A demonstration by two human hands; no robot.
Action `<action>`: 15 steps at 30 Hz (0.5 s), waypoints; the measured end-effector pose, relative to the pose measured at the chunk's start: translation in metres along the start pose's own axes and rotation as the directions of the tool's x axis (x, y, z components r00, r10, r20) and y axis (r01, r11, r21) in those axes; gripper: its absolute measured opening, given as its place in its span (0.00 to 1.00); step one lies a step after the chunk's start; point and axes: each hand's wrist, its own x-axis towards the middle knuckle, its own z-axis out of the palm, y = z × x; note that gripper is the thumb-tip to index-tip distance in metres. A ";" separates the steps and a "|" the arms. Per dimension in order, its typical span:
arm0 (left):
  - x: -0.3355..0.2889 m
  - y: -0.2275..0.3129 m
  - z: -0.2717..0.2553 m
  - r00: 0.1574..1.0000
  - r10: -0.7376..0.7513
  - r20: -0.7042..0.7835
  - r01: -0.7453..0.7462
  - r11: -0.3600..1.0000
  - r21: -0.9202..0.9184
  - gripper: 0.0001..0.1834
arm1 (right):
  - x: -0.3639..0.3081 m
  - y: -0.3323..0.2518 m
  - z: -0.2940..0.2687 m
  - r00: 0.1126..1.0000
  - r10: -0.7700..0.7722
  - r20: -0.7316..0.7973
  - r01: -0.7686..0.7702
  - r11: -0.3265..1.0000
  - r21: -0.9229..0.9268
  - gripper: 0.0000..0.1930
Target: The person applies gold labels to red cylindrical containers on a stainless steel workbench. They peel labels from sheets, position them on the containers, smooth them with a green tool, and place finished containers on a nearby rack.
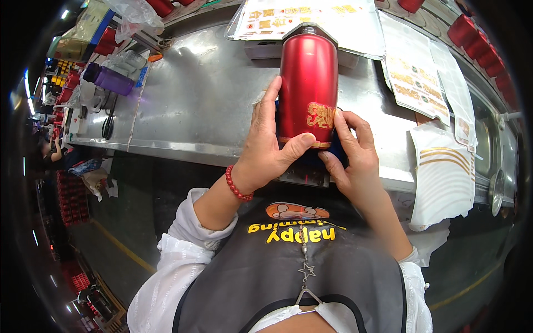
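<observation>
A glossy red metal bottle point(308, 72) lies in front of me, its base toward me and its neck against a dark angular holder point(327, 34). Along its left side my left hand point(264, 141) is closed on it, with the thumb across the lower end. A gold decal point(320, 115) sits low on the right part of the bottle's face. My right hand point(358, 152) grips the lower right edge, its index fingertip at the decal's right border and the thumb below by the base. A thin gold band point(297, 141) rings the base.
Sheets of gold decals point(355, 22) lie behind the bottle, with more decal sheets point(413, 72) to the right. A white sheet with curved gold strips point(441, 172) overhangs the metal bench point(189, 94). A purple bottle point(108, 79) is at the left; red bottles point(477, 44) line the far right.
</observation>
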 end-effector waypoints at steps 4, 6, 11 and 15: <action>-0.001 -0.001 0.000 1.000 0.014 0.001 -0.014 0.999 0.033 0.58 | 0.000 0.000 0.001 1.000 -0.008 -0.002 0.008 1.000 -0.001 0.38; -0.001 0.001 0.002 1.000 0.004 -0.002 -0.004 0.999 0.048 0.58 | 0.000 0.001 0.001 1.000 -0.006 -0.007 0.006 1.000 -0.006 0.39; 0.000 0.002 0.003 1.000 0.014 -0.002 -0.014 0.996 0.087 0.57 | 0.000 0.000 0.001 1.000 -0.014 -0.012 0.014 1.000 -0.014 0.39; 0.001 0.003 0.003 0.996 -0.092 0.005 0.090 0.963 -0.253 0.56 | 0.000 -0.001 0.001 1.000 -0.010 -0.010 0.010 1.000 -0.012 0.38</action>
